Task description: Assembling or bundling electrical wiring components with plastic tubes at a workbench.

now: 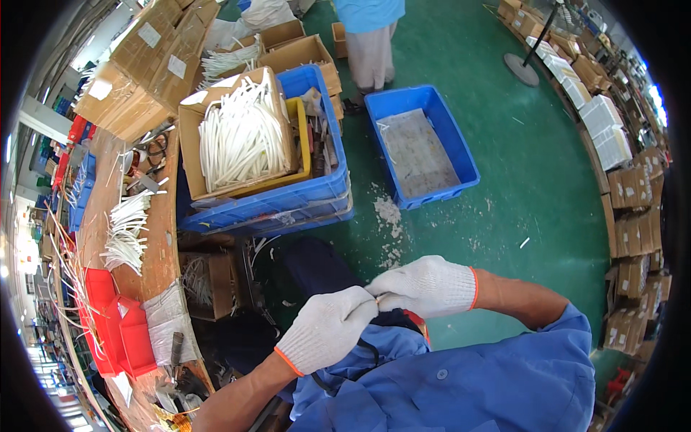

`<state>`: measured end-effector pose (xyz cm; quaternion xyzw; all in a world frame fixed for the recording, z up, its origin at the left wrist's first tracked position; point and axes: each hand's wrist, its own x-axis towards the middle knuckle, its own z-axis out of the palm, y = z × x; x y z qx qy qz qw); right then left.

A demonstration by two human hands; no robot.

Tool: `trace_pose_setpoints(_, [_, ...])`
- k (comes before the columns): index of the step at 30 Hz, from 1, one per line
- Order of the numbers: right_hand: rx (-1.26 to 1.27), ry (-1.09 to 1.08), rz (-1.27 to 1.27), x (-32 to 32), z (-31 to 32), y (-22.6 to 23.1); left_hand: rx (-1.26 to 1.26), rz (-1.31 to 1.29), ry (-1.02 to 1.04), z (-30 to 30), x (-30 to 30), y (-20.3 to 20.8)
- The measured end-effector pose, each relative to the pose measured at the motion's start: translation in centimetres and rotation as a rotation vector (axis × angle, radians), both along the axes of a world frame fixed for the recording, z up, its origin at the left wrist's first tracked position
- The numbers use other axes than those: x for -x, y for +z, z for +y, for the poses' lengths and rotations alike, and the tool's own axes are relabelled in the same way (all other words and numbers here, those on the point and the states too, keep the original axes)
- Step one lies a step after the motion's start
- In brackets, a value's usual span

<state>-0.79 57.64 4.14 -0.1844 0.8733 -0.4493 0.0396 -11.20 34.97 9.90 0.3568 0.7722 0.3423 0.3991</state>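
Note:
White knit gloves with orange cuffs cover both of my hands, which meet in front of my blue jacket. My left hand is closed, its thumb and fingers pinched together. Against its fingertips, my right hand is closed in the same way. Something small and dark shows between the fingertips, too little of it to name. To the left, a bundle of white tubes lies on the wooden workbench. Ahead, a cardboard box full of long white tubes rests on stacked blue crates.
A blue bin with a dirty bottom stands on the green floor near white scraps. Red bins sit on the bench at left. Behind the crates stands another person. Cardboard boxes line the right side.

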Motion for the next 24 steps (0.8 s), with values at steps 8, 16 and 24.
trace_pose_setpoints(8, [-0.163,0.106,0.109,0.7,-0.1,0.7,-0.042,0.081,-0.028,-0.2,0.3,-0.7])
trace_pose_setpoints(16, [-0.183,-0.007,0.173,-0.4,-1.1,-0.2,0.168,-0.252,0.105,-3.1,1.1,1.6])
trace_pose_setpoints(24, [-0.173,0.040,0.040,0.5,-1.5,-0.7,0.082,0.041,0.023,-6.5,-0.2,1.1])
